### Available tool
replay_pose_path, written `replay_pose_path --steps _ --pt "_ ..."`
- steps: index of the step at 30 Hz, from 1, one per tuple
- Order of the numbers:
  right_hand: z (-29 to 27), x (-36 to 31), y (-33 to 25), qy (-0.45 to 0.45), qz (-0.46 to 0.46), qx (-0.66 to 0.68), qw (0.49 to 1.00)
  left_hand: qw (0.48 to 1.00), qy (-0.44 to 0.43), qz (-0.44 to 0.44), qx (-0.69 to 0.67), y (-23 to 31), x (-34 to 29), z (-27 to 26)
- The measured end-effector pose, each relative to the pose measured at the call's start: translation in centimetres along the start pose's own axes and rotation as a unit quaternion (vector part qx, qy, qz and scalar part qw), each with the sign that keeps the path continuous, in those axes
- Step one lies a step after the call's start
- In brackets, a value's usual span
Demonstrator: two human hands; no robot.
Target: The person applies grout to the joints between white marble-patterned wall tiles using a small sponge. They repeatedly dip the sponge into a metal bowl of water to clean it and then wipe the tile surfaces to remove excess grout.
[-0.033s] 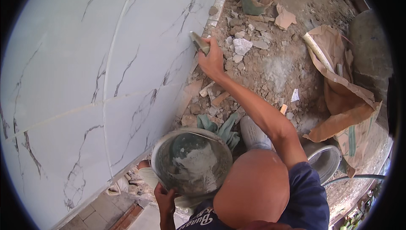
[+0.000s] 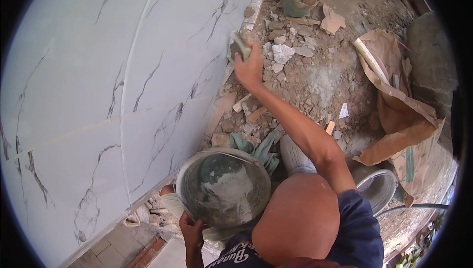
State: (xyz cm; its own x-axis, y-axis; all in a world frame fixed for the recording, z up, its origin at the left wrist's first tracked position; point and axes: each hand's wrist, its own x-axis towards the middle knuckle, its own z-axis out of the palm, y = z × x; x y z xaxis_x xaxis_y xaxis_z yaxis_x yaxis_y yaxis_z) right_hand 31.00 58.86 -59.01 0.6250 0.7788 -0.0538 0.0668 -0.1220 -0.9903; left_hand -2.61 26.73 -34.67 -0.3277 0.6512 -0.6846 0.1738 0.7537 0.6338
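Nothing has shifted since earlier: right hand clamps the light, stiff green float against the tiled wall, left hand clasps the mortar-heavy pan by its near rim

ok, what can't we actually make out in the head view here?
- Right hand: its palm side and how the fingers grip the green pad are turned away.
- Left hand: only fingers on the bucket rim show; the rest is under the bucket.
- Bucket underside and its outer wall: hidden by its own rim.
- Tile wall base: blocked by bucket and rubble.
- Paper sacks: contents hidden by folds.
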Motion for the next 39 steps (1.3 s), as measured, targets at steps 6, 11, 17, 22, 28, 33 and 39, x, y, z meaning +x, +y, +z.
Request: replay_pose_path --steps 6,11,17,22,28,33,39 --pt "1.1 7.8 0.9 0.092 0.121 -0.12 0.981 1.0 0.004 0.001 0.003 -0.4 0.1 -0.3" --pt "-1.9 8.2 -6.6 -0.019 0.06 0.082 0.995 0.999 -0.012 0.03 0.007 -0.3 -0.5 0.2" --pt "-14.7 9.2 -10.7 0.06 -0.013 0.05 0.997 0.986 -0.084 0.139 0.016 3.7 1.2 2.5" --pt "-26.1 3.9 -14.5 0.129 -0.092 0.105 0.982 0.968 -0.178 0.179 -0.003 8.5 4.1 10.3" --pt "-42.9 -3.7 -19.8 0.24 -0.202 -0.355 0.881 0.9 -0.336 0.265 -0.081 10.9 7.8 27.7" --pt "-41.9 -9.2 -23.9 0.363 -0.129 -0.161 0.908 0.891 -0.373 0.23 -0.123 13.5 6.6 37.8" --pt "-43.9 -10.3 -20.7 0.316 -0.148 -0.092 0.933 0.889 -0.359 0.236 -0.159 13.6 4.9 49.3"
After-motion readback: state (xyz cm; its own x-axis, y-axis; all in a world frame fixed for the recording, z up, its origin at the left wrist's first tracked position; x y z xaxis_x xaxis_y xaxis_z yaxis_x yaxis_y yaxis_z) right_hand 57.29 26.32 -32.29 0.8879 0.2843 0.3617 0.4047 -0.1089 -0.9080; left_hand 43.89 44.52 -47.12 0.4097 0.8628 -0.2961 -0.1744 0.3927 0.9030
